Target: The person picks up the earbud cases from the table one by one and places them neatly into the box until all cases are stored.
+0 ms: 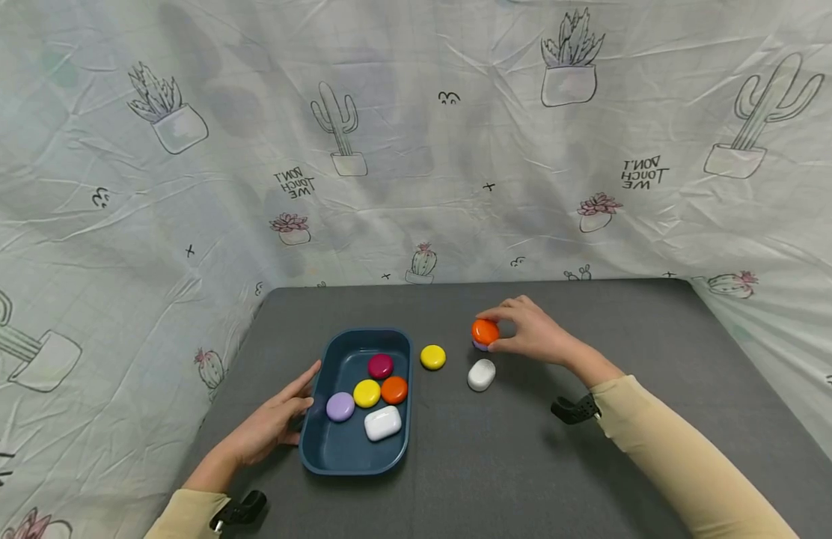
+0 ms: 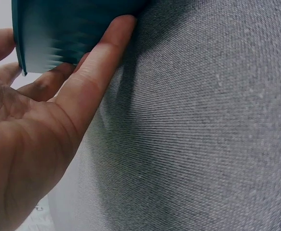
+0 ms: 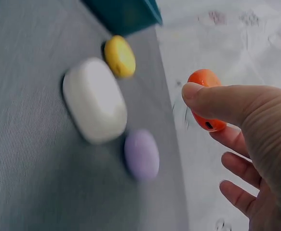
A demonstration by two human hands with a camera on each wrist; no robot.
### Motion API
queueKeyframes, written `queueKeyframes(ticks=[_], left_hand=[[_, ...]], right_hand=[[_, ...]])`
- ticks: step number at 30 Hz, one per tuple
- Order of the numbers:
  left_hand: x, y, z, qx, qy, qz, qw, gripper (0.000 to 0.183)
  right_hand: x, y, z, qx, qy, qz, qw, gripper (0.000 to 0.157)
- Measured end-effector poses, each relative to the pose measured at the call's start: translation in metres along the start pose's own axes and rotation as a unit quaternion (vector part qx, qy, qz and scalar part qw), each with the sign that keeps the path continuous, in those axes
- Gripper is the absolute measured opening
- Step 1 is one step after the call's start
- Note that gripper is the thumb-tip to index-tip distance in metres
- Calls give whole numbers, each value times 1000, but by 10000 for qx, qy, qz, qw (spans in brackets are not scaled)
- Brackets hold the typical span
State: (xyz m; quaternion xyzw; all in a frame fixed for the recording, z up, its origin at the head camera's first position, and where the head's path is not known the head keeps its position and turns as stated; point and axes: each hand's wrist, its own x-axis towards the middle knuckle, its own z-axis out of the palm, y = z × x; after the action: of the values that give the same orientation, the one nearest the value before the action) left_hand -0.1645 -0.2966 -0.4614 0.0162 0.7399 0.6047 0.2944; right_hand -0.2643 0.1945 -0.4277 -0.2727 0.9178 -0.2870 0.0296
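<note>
Between thumb and fingertips, my right hand [image 1: 533, 333] pinches a glossy orange rounded bead [image 1: 485, 331]; in the right wrist view a dark hole marks its end. Below that bead lies a purple one [image 3: 142, 155], mostly hidden in the head view. A white oblong bead [image 1: 481, 376] and a yellow round bead [image 1: 432, 358] rest nearby on the table. My left hand [image 1: 268, 427] touches the outer left wall of a dark blue tray [image 1: 328, 453], its fingers fairly straight. Inside are dark red [image 1: 380, 366], yellow, orange, purple and white beads.
A dark grey cloth-like surface [image 1: 510, 471] covers the table. Pale fabric printed with potted cacti [image 1: 389, 209] hangs behind and along the sides. The tray's raised rim stands left of the loose beads.
</note>
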Motion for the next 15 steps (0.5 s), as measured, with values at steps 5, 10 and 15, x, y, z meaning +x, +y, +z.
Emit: queueKeyframes(ticks=[5, 10, 15], left_hand=[[1, 1, 1, 31, 44, -19, 10000, 64], [2, 3, 1, 33, 83, -69, 9999, 63], [2, 4, 1, -12, 26, -74, 10000, 63]], right_hand=[[14, -24, 7, 132, -160, -304, 9993, 52], [29, -50, 15, 113, -406, -603, 9973, 52], [48, -73, 28, 30, -649, -804, 9946, 50]])
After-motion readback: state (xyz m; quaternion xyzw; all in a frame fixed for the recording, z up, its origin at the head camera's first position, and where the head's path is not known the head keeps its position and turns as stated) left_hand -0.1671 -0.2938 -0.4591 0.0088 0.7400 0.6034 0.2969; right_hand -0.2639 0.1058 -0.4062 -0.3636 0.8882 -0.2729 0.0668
